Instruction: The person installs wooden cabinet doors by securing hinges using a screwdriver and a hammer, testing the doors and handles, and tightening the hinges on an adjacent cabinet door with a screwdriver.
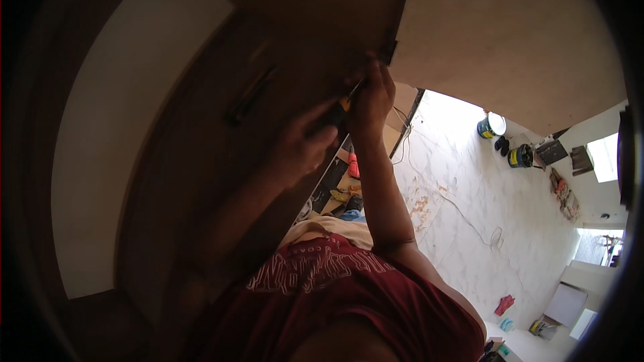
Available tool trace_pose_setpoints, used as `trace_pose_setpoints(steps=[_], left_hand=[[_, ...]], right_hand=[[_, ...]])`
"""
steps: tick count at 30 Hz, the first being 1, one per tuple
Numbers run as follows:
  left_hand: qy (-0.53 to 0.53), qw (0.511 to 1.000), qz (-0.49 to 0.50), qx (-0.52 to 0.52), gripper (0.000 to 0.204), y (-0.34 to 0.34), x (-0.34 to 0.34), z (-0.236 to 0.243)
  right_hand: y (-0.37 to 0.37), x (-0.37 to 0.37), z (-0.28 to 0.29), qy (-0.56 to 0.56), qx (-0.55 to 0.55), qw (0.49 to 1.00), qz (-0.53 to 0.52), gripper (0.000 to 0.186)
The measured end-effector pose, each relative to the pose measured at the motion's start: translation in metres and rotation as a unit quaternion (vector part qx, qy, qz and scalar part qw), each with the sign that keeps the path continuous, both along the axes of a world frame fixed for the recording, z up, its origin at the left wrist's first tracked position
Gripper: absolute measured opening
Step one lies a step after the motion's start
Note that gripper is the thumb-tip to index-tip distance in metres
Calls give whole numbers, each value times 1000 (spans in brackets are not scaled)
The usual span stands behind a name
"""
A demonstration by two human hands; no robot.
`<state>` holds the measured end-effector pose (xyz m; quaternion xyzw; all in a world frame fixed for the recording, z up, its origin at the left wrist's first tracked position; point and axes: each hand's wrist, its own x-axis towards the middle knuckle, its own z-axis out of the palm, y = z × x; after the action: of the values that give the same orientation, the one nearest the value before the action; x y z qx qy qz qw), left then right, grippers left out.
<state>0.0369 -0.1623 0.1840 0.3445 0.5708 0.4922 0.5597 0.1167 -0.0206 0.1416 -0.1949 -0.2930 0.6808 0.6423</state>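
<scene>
Both hands at frame centre: right hand (371, 97) clenched on a screwdriver (353, 90) against the door (221, 127), left hand (303, 144) curled shut just below.

both hands up high, close together

the right hand (371, 97) is lifted up with its arm reaching straight from the shoulder, and its fingers are curled tight in a fist-like grip. the left hand (303, 144) sits just below and to the left of it, in shadow, with its fingers bent and the thumb side toward the right hand. the left forearm slopes down toward the chest. both elbows are bent a little.
</scene>
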Motion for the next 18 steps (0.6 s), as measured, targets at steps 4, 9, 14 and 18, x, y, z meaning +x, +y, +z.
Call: trace_pose_setpoints(steps=[4,9,14,18], left_hand=[[564,737,41,371,52,15,3,-21],[-439,892,-102,17,56,7,-22,-43],[466,852,32,237,56,14,-9,-48],[166,981,-5,100,51,8,-12,-30]], right_hand=[[-3,0,9,-47,-34,998,40,27],[5,-8,-15,5,-7,1000,14,28],[2,2,-16,-182,92,979,14,28],[2,0,-17,-62,-34,995,72,28]])
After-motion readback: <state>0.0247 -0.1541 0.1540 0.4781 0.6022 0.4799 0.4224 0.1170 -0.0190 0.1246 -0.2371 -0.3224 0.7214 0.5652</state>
